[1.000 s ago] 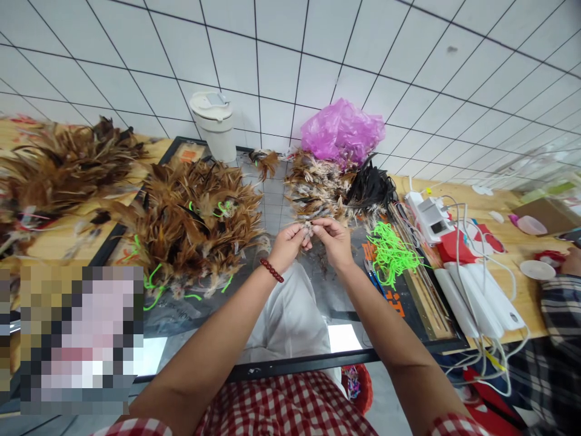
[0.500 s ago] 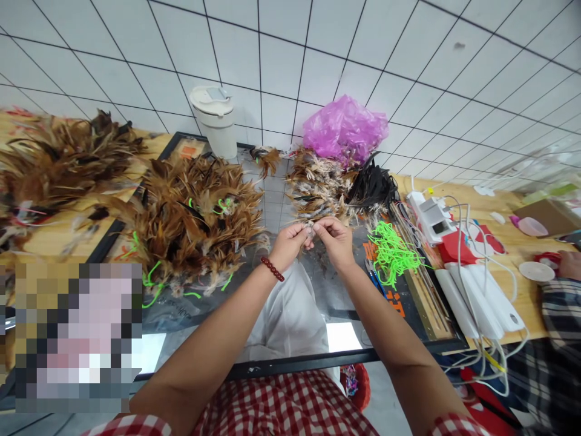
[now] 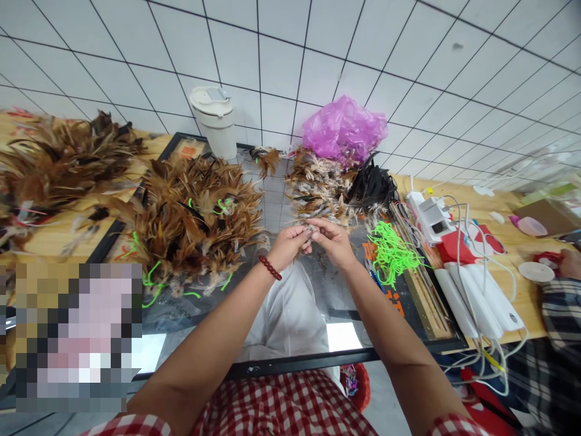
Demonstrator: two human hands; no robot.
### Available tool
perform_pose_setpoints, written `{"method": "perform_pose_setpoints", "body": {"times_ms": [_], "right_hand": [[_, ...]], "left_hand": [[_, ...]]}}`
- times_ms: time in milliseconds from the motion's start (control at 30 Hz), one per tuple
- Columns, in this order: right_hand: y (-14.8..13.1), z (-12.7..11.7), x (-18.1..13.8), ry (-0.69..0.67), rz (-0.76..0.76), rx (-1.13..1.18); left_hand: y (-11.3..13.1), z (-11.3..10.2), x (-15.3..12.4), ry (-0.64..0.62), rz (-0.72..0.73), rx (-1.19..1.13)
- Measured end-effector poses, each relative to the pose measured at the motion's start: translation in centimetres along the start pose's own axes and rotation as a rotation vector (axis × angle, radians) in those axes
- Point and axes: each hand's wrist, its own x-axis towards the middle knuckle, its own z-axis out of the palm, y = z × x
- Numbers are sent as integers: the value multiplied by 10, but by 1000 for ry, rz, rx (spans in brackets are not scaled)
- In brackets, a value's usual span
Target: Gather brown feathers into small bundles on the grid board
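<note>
My left hand (image 3: 289, 247) and my right hand (image 3: 334, 243) meet over the dark glass-like tabletop (image 3: 333, 289), fingertips nearly touching. Both are closed in a pinch around something small and greyish, mostly hidden by the fingers. A pile of brown feathers (image 3: 190, 212), tied here and there with bright green string, lies to the left of my left hand. Just beyond the fingertips sits a heap of mottled brown and white feathers (image 3: 313, 188), with black strands (image 3: 373, 186) at its right side. Loose green strings (image 3: 393, 254) are bunched to the right of my right hand.
A pale lidded cup (image 3: 218, 124) and a pink plastic bag (image 3: 342, 127) stand against the tiled wall. More feathers (image 3: 68, 160) cover the far left. At right are a power strip (image 3: 429, 215), white cables and another person's plaid sleeve (image 3: 560, 309). Below is a red basket (image 3: 362, 387).
My fingers have shifted slightly, the right ones drawing closer over the left fingertips. Both hands stay in the same place, and the things around them have not moved.
</note>
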Motion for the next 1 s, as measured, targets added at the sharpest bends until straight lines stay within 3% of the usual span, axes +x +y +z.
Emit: {"method": "perform_pose_setpoints", "body": {"times_ms": [333, 667, 1000], "right_hand": [[-1, 0, -1, -19, 36, 65], [1, 1, 3, 115, -46, 42], [2, 7, 2, 233, -13, -8]], "left_hand": [[3, 0, -2, -14, -18, 0], [0, 4, -1, 9, 13, 64], [4, 3, -3, 48, -82, -12]]}}
